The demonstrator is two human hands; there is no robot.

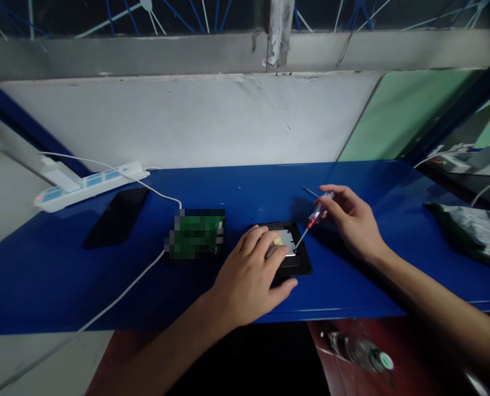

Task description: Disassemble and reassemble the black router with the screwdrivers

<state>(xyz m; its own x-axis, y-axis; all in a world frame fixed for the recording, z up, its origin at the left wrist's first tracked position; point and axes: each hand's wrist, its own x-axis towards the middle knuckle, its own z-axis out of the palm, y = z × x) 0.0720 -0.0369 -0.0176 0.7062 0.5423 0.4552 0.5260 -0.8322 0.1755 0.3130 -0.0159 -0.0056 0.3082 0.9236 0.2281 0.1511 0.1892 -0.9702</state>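
A small black device (299, 263) with a metal plate (287, 240) on top lies near the front edge of the blue shelf (352, 286). My left hand (249, 278) rests on it, fingers pressed on the plate and thumb against its front side. My right hand (352, 220) pinches a screwdriver (316, 217) with a clear and red handle; its tip touches the right edge of the metal plate.
A green circuit board (197, 234) lies left of the device, a dark phone (116, 217) further left. A white power strip (92, 184) with a white cable (137, 280) sits at the back left. A foil bag (472, 228) lies right. A plastic bottle (360, 352) lies below the shelf.
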